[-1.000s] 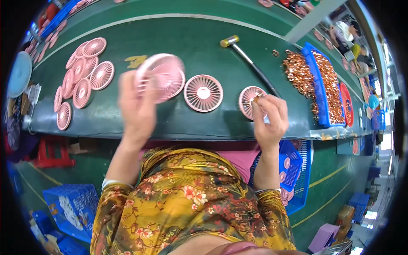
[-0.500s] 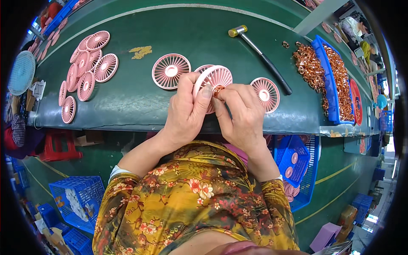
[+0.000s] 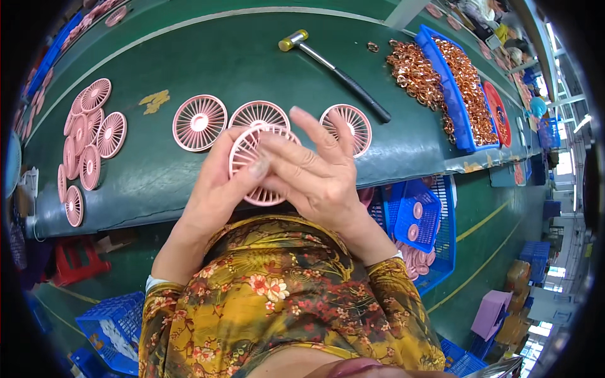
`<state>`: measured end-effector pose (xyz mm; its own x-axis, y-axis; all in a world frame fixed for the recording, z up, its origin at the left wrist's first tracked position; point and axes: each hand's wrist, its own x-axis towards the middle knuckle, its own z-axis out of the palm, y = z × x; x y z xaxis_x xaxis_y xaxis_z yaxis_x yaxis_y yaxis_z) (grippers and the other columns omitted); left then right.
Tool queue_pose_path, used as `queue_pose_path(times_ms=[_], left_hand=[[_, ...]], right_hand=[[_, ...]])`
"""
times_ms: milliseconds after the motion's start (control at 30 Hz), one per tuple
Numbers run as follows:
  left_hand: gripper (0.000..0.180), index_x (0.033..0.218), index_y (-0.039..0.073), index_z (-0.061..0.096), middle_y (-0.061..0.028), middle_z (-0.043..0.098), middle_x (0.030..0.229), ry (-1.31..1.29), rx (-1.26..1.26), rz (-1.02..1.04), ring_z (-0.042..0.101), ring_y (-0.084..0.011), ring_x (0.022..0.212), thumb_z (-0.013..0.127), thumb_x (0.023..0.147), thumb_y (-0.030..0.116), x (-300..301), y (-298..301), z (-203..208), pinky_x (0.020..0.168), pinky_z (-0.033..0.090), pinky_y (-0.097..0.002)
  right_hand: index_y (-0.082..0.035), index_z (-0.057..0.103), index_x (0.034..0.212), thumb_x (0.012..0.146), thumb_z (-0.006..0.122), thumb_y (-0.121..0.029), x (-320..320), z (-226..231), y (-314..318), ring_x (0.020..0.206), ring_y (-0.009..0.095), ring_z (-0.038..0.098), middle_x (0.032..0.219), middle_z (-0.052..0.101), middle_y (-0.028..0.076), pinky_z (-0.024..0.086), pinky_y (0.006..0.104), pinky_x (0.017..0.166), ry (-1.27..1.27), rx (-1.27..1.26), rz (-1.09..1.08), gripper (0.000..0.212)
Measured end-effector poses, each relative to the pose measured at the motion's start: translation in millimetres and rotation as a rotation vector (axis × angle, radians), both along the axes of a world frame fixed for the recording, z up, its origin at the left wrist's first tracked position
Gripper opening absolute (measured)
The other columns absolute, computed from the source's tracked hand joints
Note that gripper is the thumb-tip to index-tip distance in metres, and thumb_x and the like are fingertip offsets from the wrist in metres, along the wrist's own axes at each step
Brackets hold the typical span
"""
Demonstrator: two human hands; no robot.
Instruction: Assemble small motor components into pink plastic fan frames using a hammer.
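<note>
A round pink fan grille [image 3: 244,151] with spoke-like slats is tilted up in front of my body. My left hand [image 3: 211,183] is closed on its left side, the thumb over the face. My right hand [image 3: 324,183] reaches across that face, thumb and front fingers drawn together at the middle while the other fingers stretch upward. Whatever sits between those fingertips is hidden, and so is the hub. Just beyond my hands lie three more pink grilles: one at left [image 3: 200,122], one partly covered in the middle [image 3: 258,113], one behind my right fingers [image 3: 350,130].
A hammer [image 3: 340,74] with a yellow head lies farther back. Copper-coloured rings [image 3: 413,72] are heaped beside a blue tray [image 3: 449,94] of them, near a red dish [image 3: 495,104]. Several pink grilles [image 3: 79,135] overlap at far left. Blue baskets [image 3: 444,252] stand below the table's right side.
The view has turned, so the table's things sit farther left. My right fingers, earlier pinching a copper ring at the grille, now reach across its face with the ring out of sight.
</note>
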<state>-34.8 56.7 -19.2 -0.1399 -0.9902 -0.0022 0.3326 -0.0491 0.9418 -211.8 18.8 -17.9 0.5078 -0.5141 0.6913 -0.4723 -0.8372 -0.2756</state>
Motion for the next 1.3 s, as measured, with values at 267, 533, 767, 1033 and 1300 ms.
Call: queue_pose_path(times_ms=[267, 533, 767, 1033, 1300], left_hand=[[0.04, 0.127, -0.001, 0.041, -0.0087, 0.058, 0.112, -0.158, -0.153, 0.04, 0.058, -0.0125, 0.101, 0.06, 0.092, 0.008, 5, 6, 4, 0.088, 0.048, -0.0271], [0.033, 0.125, 0.001, 0.051, -0.0135, 0.064, 0.109, -1.03, -0.643, 0.975, 0.064, -0.0197, 0.099, 0.058, 0.094, 0.004, 75, -18, -16, 0.084, 0.051, -0.031], [0.034, 0.121, 0.008, 0.059, -0.0121, 0.059, 0.123, -1.581, -0.571, 0.643, 0.057, -0.0332, 0.104, 0.059, 0.088, 0.015, 103, -9, -33, 0.088, 0.045, -0.0428], [0.042, 0.116, 0.003, 0.059, -0.0189, 0.062, 0.109, -1.573, -0.429, 0.844, 0.057, -0.0362, 0.105, 0.069, 0.083, 0.028, 163, -20, -18, 0.09, 0.046, -0.0444], [0.061, 0.132, 0.008, 0.052, -0.0165, 0.056, 0.132, -1.814, -0.016, 0.593, 0.051, -0.0319, 0.124, 0.063, 0.085, 0.046, 250, -32, -41, 0.106, 0.029, -0.0546]], right_hand=[[-0.005, 0.066, 0.116, 0.077, 0.073, -0.009, -29, -2, -28, 0.12, 0.032, 0.056, 0.127, 0.059, 0.018, 0.045, 0.0396, 0.099, -0.143, 0.454, 0.454, 0.04], [-0.008, 0.06, 0.114, 0.087, 0.058, -0.026, -145, -17, -161, 0.088, 0.04, 0.065, 0.105, 0.061, 0.024, 0.053, 0.0491, 0.075, 0.406, 0.118, -0.964, 0.032], [-0.003, 0.062, 0.087, 0.088, 0.061, -0.024, -185, -34, -184, 0.092, 0.037, 0.059, 0.093, 0.061, 0.019, 0.048, 0.0482, 0.078, 0.348, 0.15, -0.808, 0.021], [-0.002, 0.065, 0.082, 0.088, 0.063, -0.025, -192, -35, -174, 0.084, 0.035, 0.06, 0.087, 0.062, 0.018, 0.047, 0.0448, 0.074, 0.302, 0.154, -0.727, 0.024], [-0.003, 0.067, 0.083, 0.088, 0.063, -0.036, -150, -21, -148, 0.076, 0.038, 0.065, 0.077, 0.065, 0.021, 0.049, 0.0445, 0.068, 0.215, 0.398, -0.78, 0.033]])
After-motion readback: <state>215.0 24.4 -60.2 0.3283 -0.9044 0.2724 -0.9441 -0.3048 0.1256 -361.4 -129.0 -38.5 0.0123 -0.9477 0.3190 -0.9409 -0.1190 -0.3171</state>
